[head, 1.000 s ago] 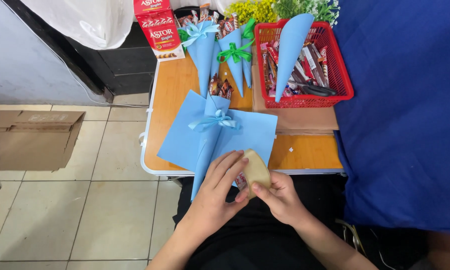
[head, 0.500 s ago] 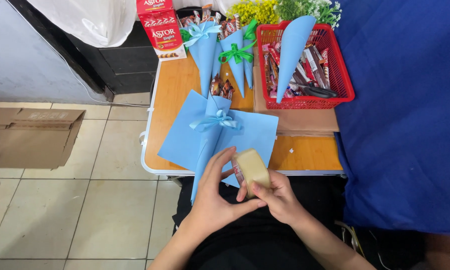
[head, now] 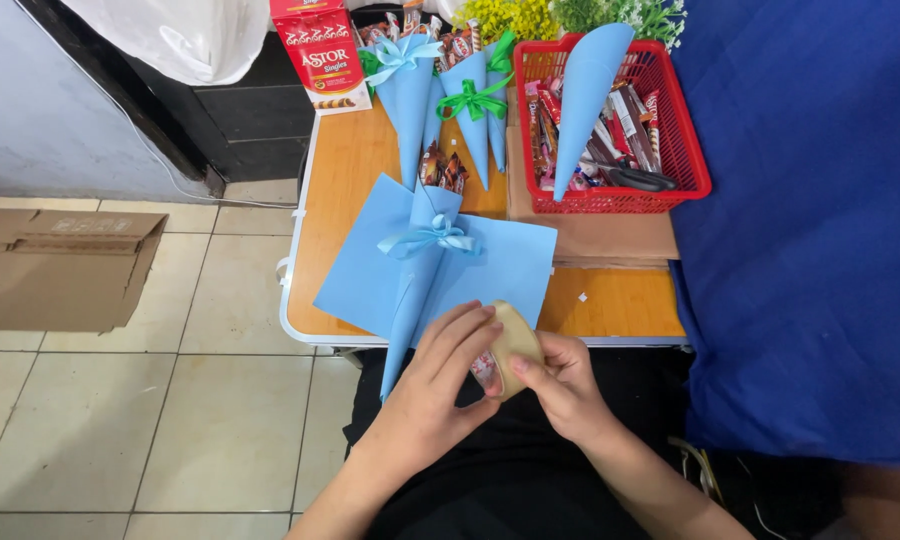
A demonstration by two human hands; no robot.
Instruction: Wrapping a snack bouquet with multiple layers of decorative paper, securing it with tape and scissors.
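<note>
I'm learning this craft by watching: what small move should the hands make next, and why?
Probably finish closing the tan paper piece around the small red-and-white wrapped item. The left hand and right hand both pinch it, and the item shows only at its edge.

Beige tiled floor (head: 200, 420), wooden table (head: 350, 180), grey wall (head: 40, 110)

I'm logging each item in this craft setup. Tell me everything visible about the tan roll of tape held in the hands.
The tan roll of tape looks like a brown, paper-like band wound into a thick ring, seen tilted, so its hole is hidden. It is held over the person's lap, at the near edge of the wooden table. The left hand covers its left side with fingers across it, while the right hand pinches its lower right edge. A small red-and-white wrapped item shows just beneath it.
</note>
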